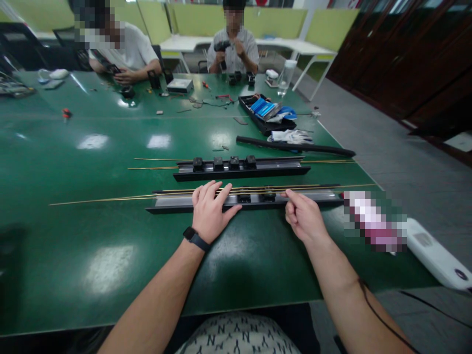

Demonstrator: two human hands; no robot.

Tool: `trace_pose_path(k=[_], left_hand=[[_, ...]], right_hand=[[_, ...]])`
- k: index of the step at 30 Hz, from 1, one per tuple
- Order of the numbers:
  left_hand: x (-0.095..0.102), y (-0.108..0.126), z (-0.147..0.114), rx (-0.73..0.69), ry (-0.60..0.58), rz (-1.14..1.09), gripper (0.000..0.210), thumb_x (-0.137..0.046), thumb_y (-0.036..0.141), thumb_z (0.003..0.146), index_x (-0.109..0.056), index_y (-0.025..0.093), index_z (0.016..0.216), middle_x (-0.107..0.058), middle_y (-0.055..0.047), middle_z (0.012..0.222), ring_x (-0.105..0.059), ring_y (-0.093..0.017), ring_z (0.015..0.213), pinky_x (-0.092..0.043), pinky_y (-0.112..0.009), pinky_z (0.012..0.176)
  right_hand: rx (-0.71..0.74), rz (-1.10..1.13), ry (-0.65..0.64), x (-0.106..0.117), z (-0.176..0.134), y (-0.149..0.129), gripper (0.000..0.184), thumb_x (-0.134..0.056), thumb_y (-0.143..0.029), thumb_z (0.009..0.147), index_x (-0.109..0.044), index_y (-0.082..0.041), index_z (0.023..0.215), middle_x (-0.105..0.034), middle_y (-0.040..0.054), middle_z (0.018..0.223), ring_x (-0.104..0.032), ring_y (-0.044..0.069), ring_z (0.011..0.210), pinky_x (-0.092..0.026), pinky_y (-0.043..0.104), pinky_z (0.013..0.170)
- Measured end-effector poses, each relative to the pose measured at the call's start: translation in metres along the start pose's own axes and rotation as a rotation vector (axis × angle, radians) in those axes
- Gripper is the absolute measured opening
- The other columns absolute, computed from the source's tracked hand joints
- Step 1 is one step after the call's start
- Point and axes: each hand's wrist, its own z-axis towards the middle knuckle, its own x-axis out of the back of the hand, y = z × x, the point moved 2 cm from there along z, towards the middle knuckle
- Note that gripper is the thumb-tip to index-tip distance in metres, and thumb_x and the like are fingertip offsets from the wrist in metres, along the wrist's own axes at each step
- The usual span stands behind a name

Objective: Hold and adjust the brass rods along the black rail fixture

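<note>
A long black channel rail point(173, 210) with a pale inner face lies across the table before me. Thin brass-coloured rods point(99, 200) run along it and stick out past its ends. My left hand point(210, 214), a dark watch on its wrist, rests over the rail with fingers spread across the rods. Farther right, my right hand point(304, 214) is closed in a pinch at the rods, its index fingertip against one of them. Small black blocks point(269, 195) sit in the rail between my hands; my left hand may hide others.
Behind lies a second black rail point(239, 173) with several black blocks and rods. Beyond it are a black tube point(295, 146), gloves point(291, 136) and a black tray point(254, 115). A white device point(435, 253) is at right. Two people sit opposite, one holding a drill point(221, 46).
</note>
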Motion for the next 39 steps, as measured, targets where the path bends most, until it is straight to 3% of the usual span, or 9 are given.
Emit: trace_pose_path(k=[39], left_hand=[[-0.0001, -0.0011, -0.0005, 0.011, -0.005, -0.018, 0.056, -0.072, 0.055, 0.087, -0.063, 0.028, 0.135, -0.063, -0.012, 0.137, -0.05, -0.033, 0.137, -0.031, -0.053, 0.116]], right_hand=[[0.001, -0.005, 0.016, -0.002, -0.0018, -0.0026, 0.029, -0.083, -0.038, 0.077, -0.069, -0.015, 0.086, -0.048, -0.0071, 0.043, -0.031, 0.005, 0.029, -0.021, 0.017, 0.028]])
